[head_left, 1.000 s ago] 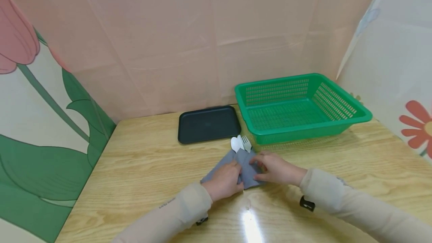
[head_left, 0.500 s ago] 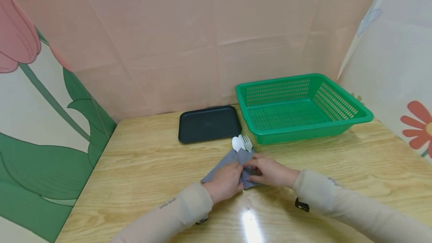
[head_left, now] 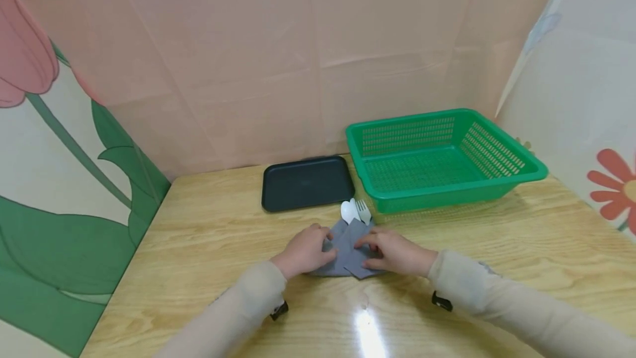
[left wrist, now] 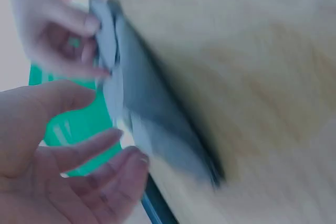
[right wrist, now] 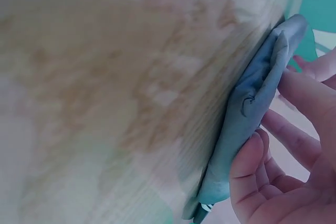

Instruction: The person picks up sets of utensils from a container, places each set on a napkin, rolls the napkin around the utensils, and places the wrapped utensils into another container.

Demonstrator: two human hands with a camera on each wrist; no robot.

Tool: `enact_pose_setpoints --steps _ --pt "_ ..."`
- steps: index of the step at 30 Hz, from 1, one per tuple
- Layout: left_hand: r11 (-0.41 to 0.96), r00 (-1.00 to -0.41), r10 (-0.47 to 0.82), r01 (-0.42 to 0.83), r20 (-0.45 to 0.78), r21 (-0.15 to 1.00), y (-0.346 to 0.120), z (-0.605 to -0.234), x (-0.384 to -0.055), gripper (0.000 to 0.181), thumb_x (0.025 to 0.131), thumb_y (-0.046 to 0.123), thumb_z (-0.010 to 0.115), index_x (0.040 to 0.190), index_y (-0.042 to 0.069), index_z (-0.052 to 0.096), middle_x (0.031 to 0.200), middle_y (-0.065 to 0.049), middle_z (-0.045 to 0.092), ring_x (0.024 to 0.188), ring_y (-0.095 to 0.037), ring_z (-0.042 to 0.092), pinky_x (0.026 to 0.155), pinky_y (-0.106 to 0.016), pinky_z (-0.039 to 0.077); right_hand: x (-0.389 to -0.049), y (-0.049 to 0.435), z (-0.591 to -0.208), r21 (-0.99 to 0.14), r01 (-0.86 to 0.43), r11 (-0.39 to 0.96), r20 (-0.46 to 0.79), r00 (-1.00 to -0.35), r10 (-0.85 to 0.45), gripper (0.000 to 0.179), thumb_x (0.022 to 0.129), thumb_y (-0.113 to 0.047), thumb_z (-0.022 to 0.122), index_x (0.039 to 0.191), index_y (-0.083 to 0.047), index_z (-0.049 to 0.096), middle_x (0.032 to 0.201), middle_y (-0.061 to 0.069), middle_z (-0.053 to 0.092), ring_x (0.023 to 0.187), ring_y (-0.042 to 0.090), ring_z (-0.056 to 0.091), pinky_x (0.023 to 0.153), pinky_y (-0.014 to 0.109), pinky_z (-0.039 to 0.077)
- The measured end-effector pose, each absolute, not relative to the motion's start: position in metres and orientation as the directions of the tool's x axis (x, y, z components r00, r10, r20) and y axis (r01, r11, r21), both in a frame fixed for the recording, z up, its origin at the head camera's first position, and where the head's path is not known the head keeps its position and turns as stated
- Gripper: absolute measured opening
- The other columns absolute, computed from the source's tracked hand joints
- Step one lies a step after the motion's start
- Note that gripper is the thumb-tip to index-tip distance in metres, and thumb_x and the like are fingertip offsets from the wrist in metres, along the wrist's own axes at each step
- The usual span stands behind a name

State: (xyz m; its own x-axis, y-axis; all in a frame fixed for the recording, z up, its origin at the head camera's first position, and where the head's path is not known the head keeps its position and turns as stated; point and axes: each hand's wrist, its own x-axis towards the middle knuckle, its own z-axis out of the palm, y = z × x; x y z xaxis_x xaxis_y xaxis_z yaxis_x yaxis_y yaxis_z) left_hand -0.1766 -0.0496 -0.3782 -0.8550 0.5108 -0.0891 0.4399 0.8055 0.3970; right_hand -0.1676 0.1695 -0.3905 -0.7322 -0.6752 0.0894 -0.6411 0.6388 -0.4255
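Observation:
A grey-blue cloth napkin [head_left: 355, 245] lies on the table, folded over white cutlery. A spoon [head_left: 346, 212] and a fork [head_left: 364, 212] stick out of its far end. Between them shows another white piece [head_left: 353, 207], its kind mostly hidden. My left hand [head_left: 307, 250] is at the napkin's left side, thumb and fingers spread apart; the left wrist view shows no grip on the cloth [left wrist: 152, 103]. On the right, my right hand [head_left: 399, 253] rests bent fingertips on the folded flap. The right wrist view shows them touching the cloth's edge [right wrist: 252, 114].
Behind the napkin lies a black tray [head_left: 308, 184]. A green perforated basket [head_left: 447, 192] stands at the back right, close to the fork's tip. The wooden table [head_left: 213, 242] ends at a pink-draped wall.
My left hand has let go of the napkin's middle and moved left, its fingers spreading. My right hand has shifted slightly left onto the flap. The cutlery stays in place.

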Motion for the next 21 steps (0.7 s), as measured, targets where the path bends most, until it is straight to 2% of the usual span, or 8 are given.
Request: enact_pose_setpoints --steps 3,7,11,13,16,19,21 --pt "0.826 -0.88 0.45 0.345 -0.153 0.446 -0.064 -0.377 -0.182 0.031 0.085 0.025 0.063 0.103 -0.001 0.061 0.091 -0.01 0.064 0.076 -0.015 0.054 0.073 -0.031 0.047 -0.168 0.17 -0.39 -0.426 -0.638 0.642 0.094 -0.737 -0.67 0.031 0.078 -0.019 0.074 0.105 -0.005 0.066 0.088 0.004 0.058 0.072 0.007 0.049 0.061 0.018 0.041" --pt "0.788 -0.884 0.422 0.249 -0.2 0.563 -0.078 -0.383 -0.182 0.023 0.085 0.023 0.064 0.083 0.0 0.06 0.07 -0.002 0.056 0.063 -0.011 0.048 0.06 -0.023 0.042 -0.168 0.17 -0.391 -0.427 -0.641 0.638 0.097 -0.734 -0.672 0.031 0.078 -0.02 0.074 0.105 -0.005 0.066 0.085 0.002 0.056 0.071 0.007 0.048 0.061 0.018 0.04" --pt "0.746 -0.867 0.436 0.197 -0.243 0.636 -0.087 -0.388 -0.182 0.031 0.087 0.02 0.063 0.059 0.009 0.052 0.052 0.007 0.04 0.049 -0.006 0.035 0.047 -0.019 0.029 -0.168 0.17 -0.393 -0.431 -0.633 0.643 0.084 -0.738 -0.67 0.031 0.078 -0.019 0.074 0.105 -0.005 0.066 0.084 0.002 0.055 0.07 0.007 0.047 0.06 0.017 0.039" --pt "0.741 -0.847 0.452 0.181 -0.28 0.647 -0.091 -0.389 -0.183 0.038 0.088 0.019 0.061 0.053 0.013 0.047 0.049 0.008 0.035 0.045 -0.005 0.031 0.046 -0.019 0.027 -0.168 0.17 -0.393 -0.438 -0.624 0.648 0.074 -0.743 -0.665 0.032 0.078 -0.018 0.074 0.106 -0.005 0.066 0.083 0.001 0.055 0.07 0.006 0.047 0.06 0.017 0.039" --pt "0.727 -0.819 0.481 0.174 -0.313 0.664 -0.098 -0.391 -0.184 0.043 0.089 0.018 0.059 0.051 0.017 0.04 0.046 0.009 0.03 0.043 -0.005 0.026 0.045 -0.02 0.025 -0.168 0.171 -0.393 -0.443 -0.62 0.648 0.07 -0.745 -0.664 0.032 0.079 -0.019 0.074 0.106 -0.005 0.066 0.082 0.001 0.054 0.069 0.006 0.046 0.06 0.017 0.039" --pt "0.709 -0.806 0.496 0.16 -0.324 0.687 -0.104 -0.39 -0.184 0.037 0.09 0.017 0.059 0.055 0.014 0.047 0.048 0.008 0.032 0.044 -0.005 0.027 0.046 -0.02 0.026 -0.169 0.171 -0.393 -0.444 -0.628 0.64 0.08 -0.739 -0.669 0.032 0.079 -0.02 0.073 0.106 -0.005 0.066 0.082 0.001 0.054 0.069 0.006 0.046 0.06 0.017 0.039" --pt "0.695 -0.802 0.493 0.13 -0.337 0.707 -0.108 -0.387 -0.183 0.029 0.09 0.017 0.058 0.062 0.01 0.055 0.052 0.007 0.039 0.047 -0.006 0.033 0.048 -0.021 0.03 -0.169 0.171 -0.394 -0.448 -0.628 0.636 0.084 -0.738 -0.67 0.032 0.079 -0.02 0.073 0.106 -0.005 0.066 0.082 0.001 0.055 0.069 0.006 0.046 0.06 0.017 0.039"
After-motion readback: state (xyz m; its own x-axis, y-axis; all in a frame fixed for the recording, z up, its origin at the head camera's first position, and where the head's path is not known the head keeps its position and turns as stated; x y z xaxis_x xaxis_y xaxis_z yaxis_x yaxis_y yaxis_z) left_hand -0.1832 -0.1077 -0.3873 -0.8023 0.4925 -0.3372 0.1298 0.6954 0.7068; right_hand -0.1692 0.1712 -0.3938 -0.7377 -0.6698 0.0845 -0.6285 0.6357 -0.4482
